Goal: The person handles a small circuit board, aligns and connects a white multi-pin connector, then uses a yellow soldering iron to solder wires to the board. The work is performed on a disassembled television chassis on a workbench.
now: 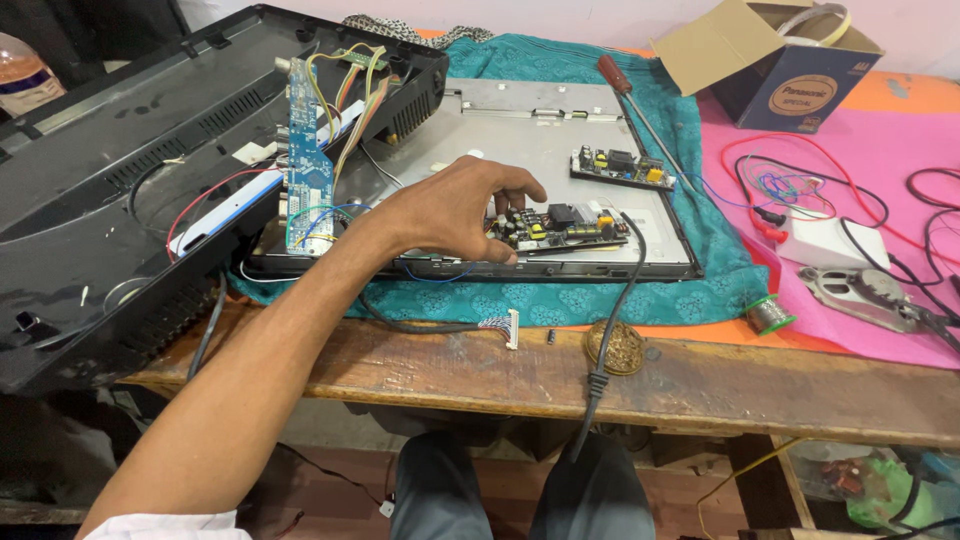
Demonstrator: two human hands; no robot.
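Observation:
My left hand (455, 212) reaches across from the lower left onto the grey metal back of a flat screen panel (520, 130). Its fingers and thumb close around the left end of a power circuit board (570, 228) with black and yellow parts, which lies near the panel's front edge. A second, smaller circuit board (620, 167) lies further back on the panel. A black cable (612, 330) runs from the near board over the table edge. My right hand is out of view.
The black plastic back cover (110, 190) lies open at the left, with a blue circuit board (308, 150) and coloured wires on its edge. A screwdriver (640, 110), a cardboard box (770, 60), a solder spool (770, 315), a white box (830, 240) and tangled wires lie at the right.

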